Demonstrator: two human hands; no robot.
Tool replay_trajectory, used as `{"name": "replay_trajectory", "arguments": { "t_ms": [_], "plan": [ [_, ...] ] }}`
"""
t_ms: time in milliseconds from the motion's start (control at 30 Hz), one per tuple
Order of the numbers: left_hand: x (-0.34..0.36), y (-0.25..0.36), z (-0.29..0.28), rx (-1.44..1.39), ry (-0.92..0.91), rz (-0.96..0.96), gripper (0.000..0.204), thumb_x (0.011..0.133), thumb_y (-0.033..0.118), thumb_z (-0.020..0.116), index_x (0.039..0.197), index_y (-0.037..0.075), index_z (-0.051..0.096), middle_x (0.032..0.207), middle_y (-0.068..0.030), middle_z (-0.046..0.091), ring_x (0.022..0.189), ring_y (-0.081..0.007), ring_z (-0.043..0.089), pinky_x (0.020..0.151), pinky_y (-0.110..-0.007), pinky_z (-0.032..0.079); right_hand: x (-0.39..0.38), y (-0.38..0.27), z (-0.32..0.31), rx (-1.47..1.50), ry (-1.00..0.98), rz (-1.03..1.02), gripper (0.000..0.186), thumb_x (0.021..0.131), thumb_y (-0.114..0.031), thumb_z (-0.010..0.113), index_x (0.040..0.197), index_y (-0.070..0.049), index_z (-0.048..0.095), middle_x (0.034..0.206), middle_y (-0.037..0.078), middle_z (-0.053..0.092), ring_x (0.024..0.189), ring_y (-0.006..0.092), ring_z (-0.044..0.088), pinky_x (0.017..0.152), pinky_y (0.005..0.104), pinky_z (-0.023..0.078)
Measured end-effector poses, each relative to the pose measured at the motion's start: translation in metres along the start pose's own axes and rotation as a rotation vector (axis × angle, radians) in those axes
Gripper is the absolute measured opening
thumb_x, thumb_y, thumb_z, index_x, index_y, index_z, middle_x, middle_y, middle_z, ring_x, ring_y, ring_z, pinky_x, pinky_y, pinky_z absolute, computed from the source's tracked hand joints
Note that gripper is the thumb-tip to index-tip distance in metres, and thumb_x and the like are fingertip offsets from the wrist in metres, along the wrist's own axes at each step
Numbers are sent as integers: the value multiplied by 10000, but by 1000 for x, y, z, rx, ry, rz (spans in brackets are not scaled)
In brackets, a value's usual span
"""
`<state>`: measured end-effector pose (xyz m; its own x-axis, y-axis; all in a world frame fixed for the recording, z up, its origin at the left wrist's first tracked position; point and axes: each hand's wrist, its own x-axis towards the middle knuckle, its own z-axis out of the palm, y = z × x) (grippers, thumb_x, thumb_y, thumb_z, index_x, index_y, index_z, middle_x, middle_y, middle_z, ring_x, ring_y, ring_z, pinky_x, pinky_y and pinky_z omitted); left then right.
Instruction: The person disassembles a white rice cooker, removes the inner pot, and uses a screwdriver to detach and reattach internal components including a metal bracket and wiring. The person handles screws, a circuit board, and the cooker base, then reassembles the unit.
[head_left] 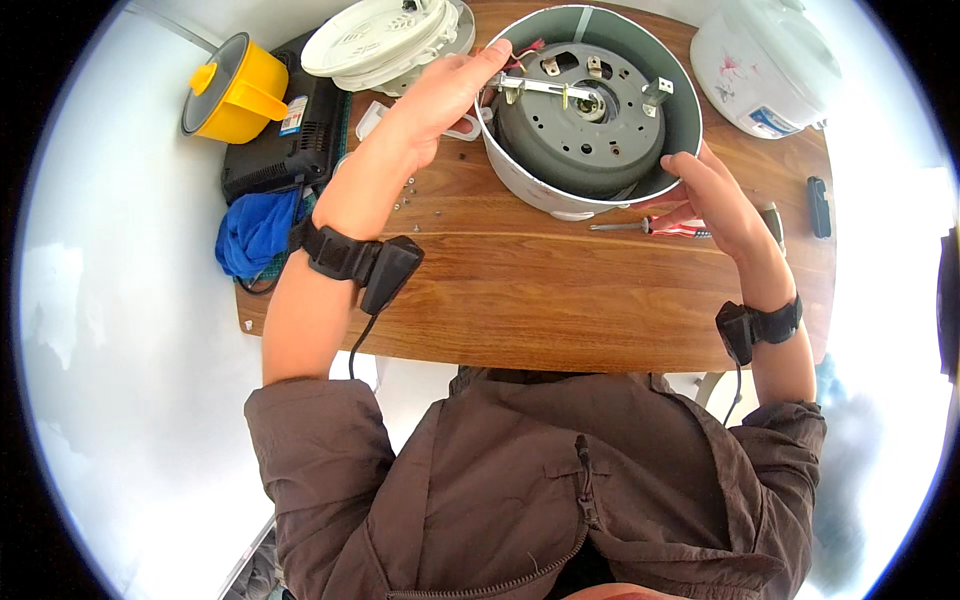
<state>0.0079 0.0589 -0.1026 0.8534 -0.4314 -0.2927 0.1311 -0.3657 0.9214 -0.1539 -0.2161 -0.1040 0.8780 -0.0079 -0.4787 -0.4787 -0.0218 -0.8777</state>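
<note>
A white-walled metal cooker housing point(515, 178) with a grey inside holds a dark grey round plate point(605, 140) with holes, silver brackets point(545, 88) and red wires point(528, 55) at its upper left. My left hand point(455, 90) grips the housing's left rim, thumb along the top edge. My right hand point(705, 185) grips the lower right rim, fingers reaching under it. Just below the housing and my right hand lies a screwdriver point(675, 227) with a red striped handle. My fingertips on both sides are partly hidden by the housing.
The wooden table point(520, 300) holds small screws point(405, 200), a white plastic part point(372, 120), white discs point(365, 45), a yellow pot point(225, 105), a black appliance point(265, 165), a blue cloth point(245, 230), a white cooker body point(760, 60) and a dark small object point(818, 205).
</note>
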Motion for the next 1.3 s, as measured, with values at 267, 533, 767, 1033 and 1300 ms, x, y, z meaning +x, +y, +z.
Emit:
{"name": "replay_trajectory", "arguments": {
  "t_ms": [267, 533, 767, 1033, 1300],
  "plan": [
    [4, -5, -4, -221, -30, 14, 462, 998, 531, 680, 1123, 87, 710, 913, 32, 602, 762, -77, 538, 642, -247, 458, -1, 1, 2, 46, -6, -11, 647, 992, -282, 508, 1574, -93, 298, 1338, 152, 615, 996, 285, 742, 756, 391, 637],
    [-3, 3, 5, -134, 67, 73, 443, 1037, 501, 633, 1116, 67, 680, 900, 20, 596, 738, -74, 527, 633, -240, 448, 5, 2, 1, 104, -40, -39, 644, 983, -211, 480, 1586, -94, 289, 1300, 154, 640, 923, 303, 758, 793, 382, 634],
    [-14, 0, 5, -74, 124, 363, 417, 1108, 465, 518, 1127, 64, 634, 990, 15, 618, 825, -67, 513, 705, -247, 445, -17, -12, 21, -49, 187, -335, 720, 920, -60, 472, 1620, -85, 309, 1299, 97, 611, 1077, 168, 641, 830, 351, 617],
    [-14, -3, -1, 124, 78, 876, 345, 1086, 384, 592, 1101, 41, 560, 926, -39, 640, 820, -111, 591, 700, -295, 505, 14, 8, 0, 253, 280, -525, 739, 857, 97, 517, 1568, -67, 402, 1263, 35, 619, 1102, 124, 578, 951, 277, 481],
    [-6, -49, 15, 360, 380, 1113, 290, 1069, 299, 605, 1087, 15, 548, 830, -182, 635, 685, -378, 624, 616, -390, 502, 64, 50, -6, -103, 556, -950, 300, 999, 42, 557, 1289, 6, 626, 1180, -10, 633, 1029, 86, 543, 872, 249, 456]
  ]
}}
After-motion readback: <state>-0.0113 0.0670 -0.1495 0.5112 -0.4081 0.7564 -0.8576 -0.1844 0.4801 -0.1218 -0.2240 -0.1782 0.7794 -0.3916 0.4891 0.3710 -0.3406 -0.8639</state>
